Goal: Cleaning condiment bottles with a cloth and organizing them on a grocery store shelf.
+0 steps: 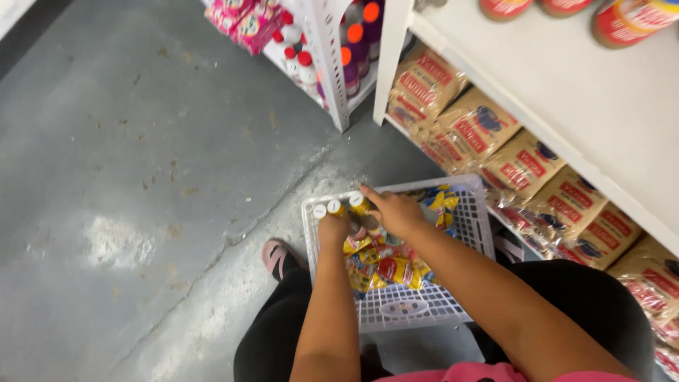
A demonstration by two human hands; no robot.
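1. Two hands at frame centre, inside a white plastic lattice basket [463, 212] on the grey floor.
2. Left hand [332, 228]: fingers closed around small white-capped yellow bottles [338, 208].
3. Right hand [396, 212]: fingers curled on another bottle [359, 203].
4. Yellow packets [389, 270] beneath.

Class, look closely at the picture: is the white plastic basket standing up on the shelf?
No. The white basket stands on the grey floor, in front of the person's knees, with both hands reaching into it.

Single head-worn view, looking steeply down, close over white basket [472, 212], floor [127, 177]
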